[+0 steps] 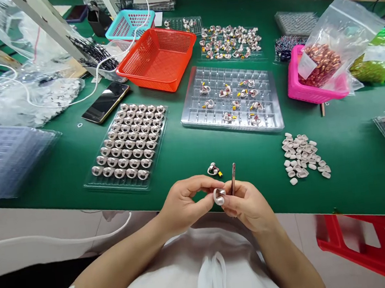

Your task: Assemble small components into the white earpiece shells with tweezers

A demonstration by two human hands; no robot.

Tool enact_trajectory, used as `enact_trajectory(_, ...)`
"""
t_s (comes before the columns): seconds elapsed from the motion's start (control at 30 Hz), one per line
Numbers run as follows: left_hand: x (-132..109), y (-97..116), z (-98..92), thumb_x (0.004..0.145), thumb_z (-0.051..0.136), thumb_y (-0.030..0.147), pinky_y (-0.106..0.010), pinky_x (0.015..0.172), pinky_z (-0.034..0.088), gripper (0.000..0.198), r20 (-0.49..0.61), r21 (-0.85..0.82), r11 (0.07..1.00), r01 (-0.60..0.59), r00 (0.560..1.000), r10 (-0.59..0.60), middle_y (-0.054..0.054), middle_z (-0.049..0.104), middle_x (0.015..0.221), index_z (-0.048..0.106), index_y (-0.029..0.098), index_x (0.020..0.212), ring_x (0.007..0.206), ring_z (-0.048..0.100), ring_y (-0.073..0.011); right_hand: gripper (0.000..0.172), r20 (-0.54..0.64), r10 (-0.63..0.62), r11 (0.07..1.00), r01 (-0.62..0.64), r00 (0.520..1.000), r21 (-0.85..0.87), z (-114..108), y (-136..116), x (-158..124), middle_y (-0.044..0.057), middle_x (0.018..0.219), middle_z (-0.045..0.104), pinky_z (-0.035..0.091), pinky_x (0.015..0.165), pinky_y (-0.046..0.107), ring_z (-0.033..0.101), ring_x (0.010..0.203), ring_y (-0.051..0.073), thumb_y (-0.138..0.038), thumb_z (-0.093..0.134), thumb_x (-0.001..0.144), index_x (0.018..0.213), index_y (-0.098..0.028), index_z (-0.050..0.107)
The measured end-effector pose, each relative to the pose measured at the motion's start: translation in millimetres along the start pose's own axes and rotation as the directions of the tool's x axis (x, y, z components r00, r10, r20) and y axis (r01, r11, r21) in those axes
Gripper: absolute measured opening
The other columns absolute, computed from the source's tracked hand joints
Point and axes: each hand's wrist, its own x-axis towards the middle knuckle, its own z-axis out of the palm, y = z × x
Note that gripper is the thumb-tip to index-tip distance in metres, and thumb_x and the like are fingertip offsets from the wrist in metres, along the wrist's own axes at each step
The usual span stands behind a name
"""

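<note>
My left hand [181, 203] pinches a small silver-white shell part [219, 196] at the table's near edge. My right hand [245, 202] touches the same part and grips thin tweezers [233, 178] that point upward. Just beyond my fingers lies one finished piece with a coil and a yellow tab [213, 169]. A clear tray [98, 187] filled with rows of shell parts sits to the left. A silver tray [193, 118] ahead holds several finished pieces. A loose pile of small white caps [302, 157] lies to the right.
An orange basket [144, 73], a teal basket [114, 32] and a phone [106, 102] sit at the back left. A pink basket [297, 91] holds a bag of copper coils. Stacked clear trays [4, 159] lie far left. A red stool [368, 244] stands below right.
</note>
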Motion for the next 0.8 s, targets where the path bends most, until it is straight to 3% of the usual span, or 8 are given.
enact_trajectory(0.13, -1.9, 0.9, 4.8, 0.081, 0.073, 0.015, -0.024, 0.071, 0.058, 0.013, -0.066, -0.028, 1.0, 0.0, 0.998, -0.002, -0.008, 0.081, 0.09, 0.082, 0.017, 0.091, 0.08, 0.074, -0.0192, 0.038, -0.057, -0.05, 0.999, 0.05, 0.997, 0.001, 1.1, 5.6, 0.0, -0.006, 0.054, 0.047, 0.025, 0.045, 0.022, 0.035, 0.047, 0.006, -0.045, 0.088, 0.067, 0.071, -0.017, 0.064)
enact_trajectory(0.3, -3.4, -0.4, 11.6, 0.081, 0.078, 0.024, -0.027, 0.076, 0.062, 0.014, -0.128, -0.121, 0.989, 0.087, 0.987, -0.102, -0.009, 0.082, 0.092, 0.08, 0.016, 0.092, 0.083, 0.077, -0.0215, 0.031, -0.166, -0.224, 0.973, 0.211, 0.96, -0.095, -0.7, 18.8, -1.4, -0.002, 0.064, 0.057, 0.03, 0.047, 0.023, 0.039, 0.051, 0.008, -0.044, 0.081, 0.076, 0.079, -0.018, 0.067)
enact_trajectory(0.43, -3.9, -3.1, 16.4, 0.08, 0.08, 0.026, -0.027, 0.077, 0.063, 0.015, -0.161, -0.143, 0.986, 0.08, 0.982, -0.103, -0.008, 0.081, 0.088, 0.079, 0.016, 0.091, 0.08, 0.077, -0.0204, 0.016, -0.181, -0.403, 0.906, 0.362, 0.897, -0.22, 5.3, 22.9, -5.1, -0.001, 0.074, 0.061, 0.038, 0.054, 0.024, 0.047, 0.059, 0.01, -0.034, 0.073, 0.086, 0.081, -0.02, 0.067)
enact_trajectory(0.6, -2.5, -0.4, 15.8, 0.08, 0.079, 0.022, -0.026, 0.08, 0.063, 0.013, -0.165, -0.111, 0.992, 0.066, 0.983, -0.083, -0.008, 0.083, 0.089, 0.08, 0.016, 0.092, 0.082, 0.078, -0.0209, 0.01, -0.176, -0.598, 0.753, 0.472, 0.782, -0.459, 9.2, 21.5, -9.0, 0.001, 0.08, 0.065, 0.046, 0.062, 0.026, 0.058, 0.071, 0.014, -0.026, 0.067, 0.091, 0.083, -0.021, 0.067)
enact_trajectory(0.8, 0.7, 2.3, 5.3, 0.084, 0.078, 0.024, -0.029, 0.082, 0.065, 0.017, -0.066, -0.114, 0.992, 0.055, 0.996, -0.063, -0.009, 0.083, 0.098, 0.083, 0.018, 0.099, 0.088, 0.079, -0.0236, 0.013, -0.177, -0.565, 0.786, 0.46, 0.806, -0.412, 7.9, 20.9, -8.7, 0.002, 0.078, 0.064, 0.044, 0.057, 0.025, 0.056, 0.066, 0.014, -0.031, 0.066, 0.092, 0.083, -0.021, 0.067)
